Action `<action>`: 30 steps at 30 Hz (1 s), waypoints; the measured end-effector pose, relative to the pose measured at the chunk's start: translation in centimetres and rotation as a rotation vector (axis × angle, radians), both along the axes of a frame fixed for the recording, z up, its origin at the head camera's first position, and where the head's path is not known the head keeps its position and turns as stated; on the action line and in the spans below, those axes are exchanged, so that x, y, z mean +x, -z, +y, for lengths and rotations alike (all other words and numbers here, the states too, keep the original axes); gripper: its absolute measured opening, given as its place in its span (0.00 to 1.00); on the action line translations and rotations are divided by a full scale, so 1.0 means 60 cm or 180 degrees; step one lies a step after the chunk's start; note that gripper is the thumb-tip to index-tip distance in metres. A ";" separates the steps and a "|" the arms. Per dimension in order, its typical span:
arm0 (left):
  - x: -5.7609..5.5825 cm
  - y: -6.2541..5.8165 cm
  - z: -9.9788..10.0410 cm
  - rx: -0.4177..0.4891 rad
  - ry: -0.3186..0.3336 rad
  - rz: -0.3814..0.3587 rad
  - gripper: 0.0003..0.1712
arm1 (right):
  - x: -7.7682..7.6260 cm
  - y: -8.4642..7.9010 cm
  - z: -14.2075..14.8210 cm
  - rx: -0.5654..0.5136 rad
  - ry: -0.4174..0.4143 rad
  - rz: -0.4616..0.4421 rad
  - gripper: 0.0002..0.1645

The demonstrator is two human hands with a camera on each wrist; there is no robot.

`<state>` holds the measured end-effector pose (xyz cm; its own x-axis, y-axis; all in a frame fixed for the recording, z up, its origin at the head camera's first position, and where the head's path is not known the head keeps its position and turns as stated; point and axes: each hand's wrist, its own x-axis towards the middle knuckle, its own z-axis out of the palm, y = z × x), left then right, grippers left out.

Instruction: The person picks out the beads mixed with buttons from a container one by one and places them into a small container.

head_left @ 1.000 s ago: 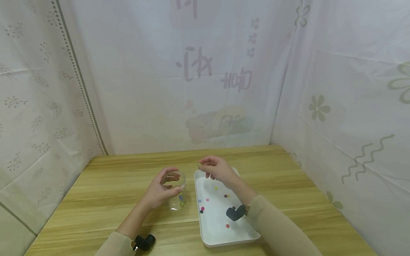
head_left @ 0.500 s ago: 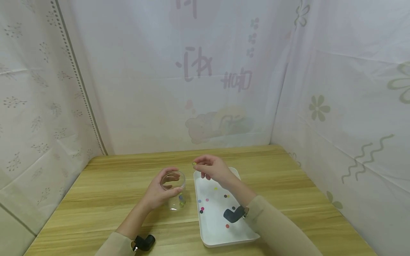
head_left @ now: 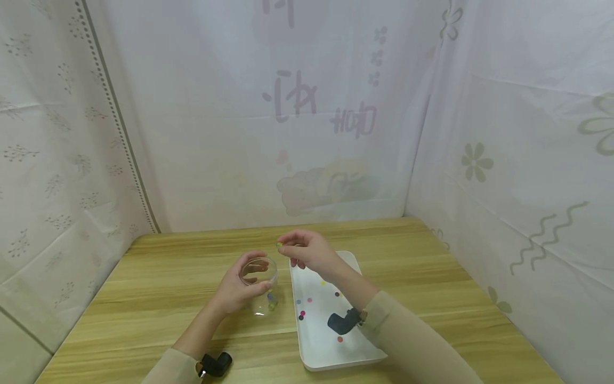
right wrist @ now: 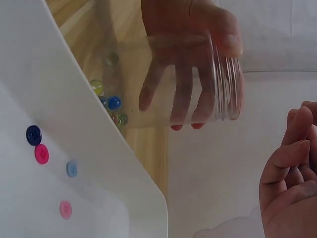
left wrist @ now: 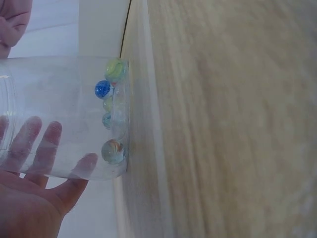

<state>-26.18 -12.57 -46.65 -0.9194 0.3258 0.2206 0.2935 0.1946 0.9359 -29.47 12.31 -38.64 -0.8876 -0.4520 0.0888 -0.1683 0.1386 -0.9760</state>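
Observation:
My left hand (head_left: 235, 290) grips a clear, ridged-neck jar (head_left: 259, 306) around its upper part; the jar stands upright on the table. Several glass marbles lie on its bottom, among them a blue marble (left wrist: 102, 89) and a clear swirled marble (left wrist: 113, 151). Up and to the right of the jar's mouth, my right hand (head_left: 312, 253) pinches a yellow-green marble (head_left: 280, 245) between thumb and fingertips. That marble is apart from the jar. In the right wrist view the right fingers (right wrist: 292, 163) show at the right edge, the marble hidden.
A white tray (head_left: 318, 349) lies just right of the jar, partly under my right forearm. Scattered in it are several buttons, including a navy button (right wrist: 33, 135), a magenta button (right wrist: 41, 153) and a light blue button (right wrist: 72, 169). Patterned curtains (head_left: 216, 133) surround the wooden table (head_left: 168, 277).
My right hand has moved left and slightly up, from above the tray's far edge toward the jar, still pinching the marble. The left hand and jar have stayed in place.

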 end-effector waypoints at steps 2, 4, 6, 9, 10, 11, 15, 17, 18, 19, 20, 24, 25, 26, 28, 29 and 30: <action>0.000 0.000 0.000 0.0008 0.0001 -0.0019 0.43 | 0.002 -0.004 -0.005 -0.0005 -0.0031 0.0023 0.20; 0.000 0.000 0.000 0.0003 -0.0003 -0.0031 0.43 | 0.004 -0.006 -0.010 -0.0006 -0.0062 0.0036 0.20; 0.000 -0.001 0.000 0.0017 -0.0008 -0.0047 0.43 | 0.005 -0.008 -0.014 0.0012 -0.0079 0.0037 0.20; 0.000 -0.001 0.001 0.0009 -0.0006 -0.0050 0.42 | 0.006 -0.010 -0.021 0.0027 -0.0105 0.0010 0.19; 0.000 -0.001 0.001 0.0026 -0.0006 -0.0049 0.42 | 0.006 -0.010 -0.023 0.0029 -0.0111 -0.0004 0.19; 0.000 0.000 0.001 0.0019 0.0002 -0.0046 0.42 | 0.007 -0.010 -0.025 0.0038 -0.0109 -0.0016 0.18; 0.001 0.000 0.000 0.0027 0.0008 -0.0034 0.41 | 0.010 -0.013 -0.032 0.0073 -0.0129 -0.0041 0.19; 0.001 0.000 0.000 0.0026 0.0004 -0.0042 0.41 | 0.011 -0.015 -0.034 0.0100 -0.0137 -0.0037 0.19; 0.001 0.001 0.000 0.0039 -0.0005 -0.0049 0.41 | 0.012 -0.015 -0.036 0.0110 -0.0147 -0.0029 0.19; 0.000 0.001 0.000 0.0037 -0.0008 -0.0055 0.40 | 0.013 -0.015 -0.037 0.0122 -0.0156 -0.0017 0.19; 0.000 0.001 0.000 0.0037 -0.0010 -0.0060 0.40 | 0.013 -0.015 -0.038 0.0139 -0.0160 -0.0008 0.18; 0.000 0.000 0.000 0.0039 -0.0017 -0.0092 0.40 | 0.014 -0.011 -0.042 0.0199 -0.0190 0.0027 0.16; 0.000 -0.001 0.000 0.0030 -0.0015 -0.0093 0.40 | 0.014 -0.010 -0.043 0.0217 -0.0196 0.0039 0.15; 0.001 -0.001 0.000 0.0022 -0.0015 -0.0092 0.40 | 0.013 -0.008 -0.044 0.0229 -0.0205 0.0049 0.15; 0.001 -0.001 -0.001 0.0001 -0.0014 -0.0082 0.41 | 0.013 -0.004 -0.046 0.0266 -0.0218 0.0078 0.15; 0.001 -0.002 -0.001 -0.0016 -0.0013 -0.0076 0.42 | 0.013 -0.002 -0.047 0.0278 -0.0225 0.0094 0.15; 0.001 -0.002 -0.001 -0.0035 -0.0014 -0.0065 0.42 | 0.013 0.000 -0.048 0.0289 -0.0232 0.0108 0.15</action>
<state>-26.11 -12.65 -46.56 -0.9251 0.3239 0.1982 0.2735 0.2061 0.9395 -28.71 9.43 -38.61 -0.8493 -0.5227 0.0741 -0.2139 0.2124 -0.9535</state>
